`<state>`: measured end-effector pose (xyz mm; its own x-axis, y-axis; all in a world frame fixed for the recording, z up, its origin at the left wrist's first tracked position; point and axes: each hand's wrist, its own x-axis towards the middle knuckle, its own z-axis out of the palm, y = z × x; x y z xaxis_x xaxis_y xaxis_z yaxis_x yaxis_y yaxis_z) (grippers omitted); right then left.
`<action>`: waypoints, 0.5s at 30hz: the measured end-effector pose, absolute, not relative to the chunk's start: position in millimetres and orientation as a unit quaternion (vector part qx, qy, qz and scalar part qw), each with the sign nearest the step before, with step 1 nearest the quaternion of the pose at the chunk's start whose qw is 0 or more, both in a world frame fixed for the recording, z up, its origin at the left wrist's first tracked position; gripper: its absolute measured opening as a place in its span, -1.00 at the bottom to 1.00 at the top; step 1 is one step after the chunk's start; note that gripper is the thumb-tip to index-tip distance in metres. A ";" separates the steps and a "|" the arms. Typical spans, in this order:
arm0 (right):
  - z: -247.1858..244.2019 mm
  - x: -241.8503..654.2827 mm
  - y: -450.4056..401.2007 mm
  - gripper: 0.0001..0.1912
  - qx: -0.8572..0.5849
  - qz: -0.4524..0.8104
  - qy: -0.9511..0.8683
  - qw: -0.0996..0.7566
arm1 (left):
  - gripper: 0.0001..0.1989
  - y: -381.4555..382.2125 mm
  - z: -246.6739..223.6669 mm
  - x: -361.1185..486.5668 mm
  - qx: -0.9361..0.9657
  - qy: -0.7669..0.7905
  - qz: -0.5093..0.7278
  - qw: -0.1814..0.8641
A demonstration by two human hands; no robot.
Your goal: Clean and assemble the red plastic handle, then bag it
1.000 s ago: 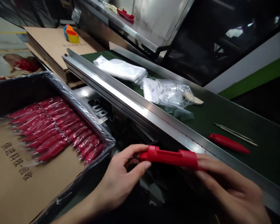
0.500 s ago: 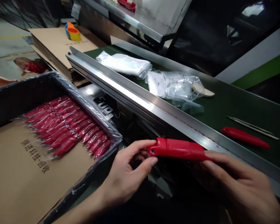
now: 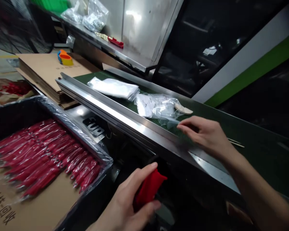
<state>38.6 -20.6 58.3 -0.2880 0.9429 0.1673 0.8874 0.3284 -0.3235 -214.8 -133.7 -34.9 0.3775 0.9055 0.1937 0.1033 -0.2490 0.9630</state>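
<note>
A: How should the 2 hands be handling this?

B: I'm judging that the right hand (image 3: 208, 133) is doing best by pinching lightly at the loose edge of the clear bag (image 3: 163, 109), without dragging the whole bundle. The left hand (image 3: 124, 199) is better off gripping firmly but without crushing, leaving the end of the red part (image 3: 150, 187) free.

A: Where is that red part sitting?

B: It's sitting at bottom centre, below the steel rail (image 3: 135, 123). The left fingers are grasping it, with the thumb pressing along its lower side and the other fingers curling over the top; 1 end is poking out toward the upper right.

A: And the right fingers?

B: Thumb and forefinger are almost meeting at the bag's edge, right of centre (whether they're catching film, I'm not able to tell; it's too blurred).

A: What's the pose?

B: The right forearm is slanting in from the lower right corner, over the rail and the green belt (image 3: 257, 138), with the wrist bending slightly and the knuckles facing up. The left hand is coming in from the bottom edge, near the box (image 3: 91, 133) of wrapped red pieces (image 3: 53, 150).
</note>
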 end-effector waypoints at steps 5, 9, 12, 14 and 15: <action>26.0 78.0 37.3 -0.77 -0.572 0.082 -0.815 0.039 | -0.40 -142.4 -38.8 -220.2 0.636 0.382 0.389 0.546; 16.6 88.5 42.4 -0.76 -0.575 0.067 -0.815 0.002 | -0.44 -143.8 -44.4 -225.5 0.631 0.396 0.368 0.557; 17.4 91.9 40.6 -0.76 -0.580 0.045 -0.813 -0.002 | -0.45 -144.5 -48.1 -224.2 0.620 0.401 0.351 0.575; 16.1 91.2 41.1 -0.74 -0.577 0.039 -0.816 0.004 | -0.45 -144.9 -48.1 -220.9 0.613 0.398 0.354 0.584; 14.6 90.0 41.9 -0.73 -0.574 0.040 -0.818 0.008 | -0.45 -145.0 -47.4 -218.8 0.610 0.396 0.357 0.586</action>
<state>90.0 41.9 14.6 -0.3418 0.9392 -0.0323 0.9379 0.3388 -0.0739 -218.8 -145.0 -47.4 0.4320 0.9014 -0.0280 0.0646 0.0001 0.9979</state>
